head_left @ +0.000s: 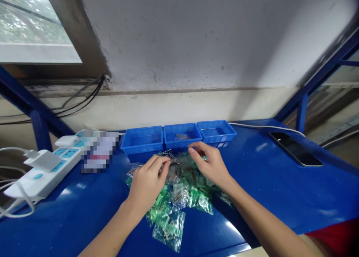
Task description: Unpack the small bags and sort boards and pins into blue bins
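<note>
Over a pile of small packets, my left hand [148,180] is closed, thumb and forefinger pinched on the edge of a clear plastic bag [174,172]. My right hand [211,163] hovers at the right of the pile with its fingers curled and the thumb near the forefinger. Anything between those fingertips is too small to make out. Beneath both hands lie several green-tinted plastic packets [169,227] holding thin metal pieces. Some loose metal pins [167,152] lie behind the left hand, partly hidden by it.
Three blue bins stand in a row at the back: a left bin [142,146], a middle bin [179,142] and a right bin [215,133]. A white power strip [30,182] with chargers and cables is at left. A phone [295,149] lies on the blue table [269,189] at right.
</note>
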Available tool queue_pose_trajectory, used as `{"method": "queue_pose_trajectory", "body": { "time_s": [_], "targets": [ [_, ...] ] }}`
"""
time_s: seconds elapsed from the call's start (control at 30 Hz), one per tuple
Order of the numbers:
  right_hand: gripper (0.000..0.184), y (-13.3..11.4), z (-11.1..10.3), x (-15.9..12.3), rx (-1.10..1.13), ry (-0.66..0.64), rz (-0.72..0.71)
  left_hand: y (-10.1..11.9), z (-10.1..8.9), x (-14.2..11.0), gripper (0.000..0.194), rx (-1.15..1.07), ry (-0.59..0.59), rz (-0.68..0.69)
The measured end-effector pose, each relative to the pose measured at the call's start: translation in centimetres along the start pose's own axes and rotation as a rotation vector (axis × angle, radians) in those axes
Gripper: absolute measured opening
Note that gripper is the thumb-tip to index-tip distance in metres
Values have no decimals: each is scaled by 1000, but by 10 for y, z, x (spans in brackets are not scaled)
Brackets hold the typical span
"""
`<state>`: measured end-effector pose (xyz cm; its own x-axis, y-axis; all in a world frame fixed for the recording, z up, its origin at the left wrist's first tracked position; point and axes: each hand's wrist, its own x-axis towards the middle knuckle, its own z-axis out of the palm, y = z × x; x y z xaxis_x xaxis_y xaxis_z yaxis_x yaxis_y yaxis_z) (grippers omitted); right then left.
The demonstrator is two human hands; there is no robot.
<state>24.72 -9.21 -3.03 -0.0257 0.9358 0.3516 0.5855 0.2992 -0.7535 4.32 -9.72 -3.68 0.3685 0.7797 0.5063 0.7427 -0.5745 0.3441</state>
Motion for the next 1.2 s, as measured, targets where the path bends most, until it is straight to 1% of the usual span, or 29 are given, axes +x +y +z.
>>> {"method": "queue_pose_trajectory", "body": {
  "time_s": [0.07,0.13,0.2,0.27,0.33,0.4,0.47,0.53,0.6,0.63,0.7,0.77,0.83,0.9,0.97,1.0,1.03,1.1,1.13,1.17,1.2],
  "targets": [
    [33,-11,6,-5,295,-117,136,0,-1,0,14,-67,121,40],
    [32,-19,13,-9,569,-184,234,1,0,-1,14,-117,193,131],
    [28,-22,19,-11,761,-195,275,4,2,-2,18,-141,210,206],
    [24,-22,22,-11,843,-175,285,8,4,-3,23,-166,194,234],
    [22,-19,22,-11,808,-122,274,11,5,-3,21,-207,157,223],
    [17,-16,20,-11,656,-31,201,12,4,-2,16,-260,102,151],
    [10,-14,19,-13,438,53,36,10,2,0,14,-344,19,1],
    [11,-14,19,-17,239,110,-172,7,2,1,27,-508,-57,-214],
    [18,-13,21,-21,108,138,-333,3,4,2,36,-707,-85,-399],
    [21,-12,22,-22,68,138,-379,1,4,2,35,-784,-84,-457],
    [28,-11,24,-24,29,118,-407,-2,6,2,28,-847,-71,-495],
    [30,-11,25,-24,41,97,-359,-2,6,2,21,-812,-40,-466],
    [24,-12,23,-21,101,73,-253,1,4,2,14,-704,25,-356],
    [19,-15,21,-18,216,8,-113,5,2,2,10,-542,91,-152],
    [28,-17,20,-15,366,-99,21,10,2,2,15,-387,143,69],
    [30,-18,21,-15,437,-147,72,11,3,1,18,-330,157,148],
    [30,-17,22,-14,489,-179,110,13,4,1,20,-287,160,196],
    [25,-16,24,-14,510,-195,147,13,7,0,20,-230,132,209],
    [23,-15,24,-13,478,-174,149,13,8,-1,19,-213,100,189],
    [21,-14,22,-12,426,-121,141,12,9,-1,18,-201,58,161],
    [19,-13,18,-10,370,-30,122,10,9,-2,18,-190,5,129]
  ]
}}
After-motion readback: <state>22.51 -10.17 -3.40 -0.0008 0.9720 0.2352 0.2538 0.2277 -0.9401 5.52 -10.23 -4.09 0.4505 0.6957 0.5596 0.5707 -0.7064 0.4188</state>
